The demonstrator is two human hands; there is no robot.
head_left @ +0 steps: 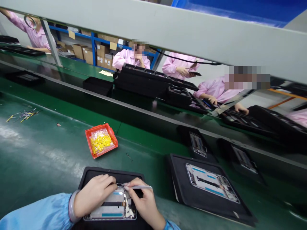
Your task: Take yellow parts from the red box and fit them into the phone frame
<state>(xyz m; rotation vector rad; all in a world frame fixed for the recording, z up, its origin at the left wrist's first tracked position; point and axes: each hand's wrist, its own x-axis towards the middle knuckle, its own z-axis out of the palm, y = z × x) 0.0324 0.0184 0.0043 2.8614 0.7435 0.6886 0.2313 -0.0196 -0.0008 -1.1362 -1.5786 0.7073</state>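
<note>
A phone frame (115, 208) lies in a black holder tray (96, 174) at the near edge of the green bench. My left hand (93, 195) rests on the frame's left end with its fingers curled, pressing it down. My right hand (144, 204) is closed in a pinch on metal tweezers (137, 187), whose tips touch the frame's top edge near my left fingertips. Both sleeves are light blue, and a grey band sits on my left wrist.
An orange tray (89, 145) of small yellow parts sits beyond my hands. A second black tray (182, 188) with a phone frame (212, 182) lies to the right. More frames ride the dark conveyor (144, 118). People in pink coats work across it beside stacked black trays (144, 80).
</note>
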